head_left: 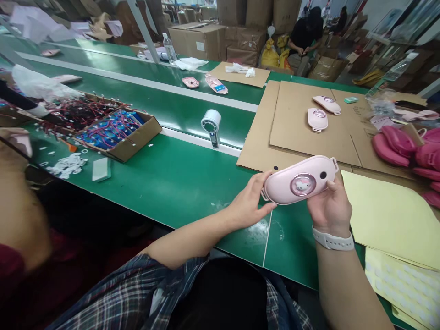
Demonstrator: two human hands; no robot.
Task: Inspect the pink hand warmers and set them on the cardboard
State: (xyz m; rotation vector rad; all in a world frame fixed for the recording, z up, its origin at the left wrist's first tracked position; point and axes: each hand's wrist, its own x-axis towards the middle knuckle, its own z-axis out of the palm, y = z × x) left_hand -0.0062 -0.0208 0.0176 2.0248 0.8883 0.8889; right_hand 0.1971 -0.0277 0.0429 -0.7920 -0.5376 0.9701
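My two hands hold a pink oval device case [311, 170] tilted above the green table. It has a round clear window with a white cartoon cat, a black dot near its right end and a strap loop at each end. My left hand [248, 201] grips the left end, thumb below and fingers at the upper edge. Around the right end is my right hand [329, 206], its thumb on the front near the black dot. Two similar pink cases, an upper one [328, 104] and a lower one [317, 120], lie on the cardboard [254, 149] beyond.
Left stands a cardboard box [146, 137] of blue wired battery packs, beside small white pieces [70, 165]. A white handheld fan [211, 123] stands mid-table. Yellow sheets [392, 206] and dark pink belts [395, 144] lie right. Another person's arm [20, 197] is at far left.
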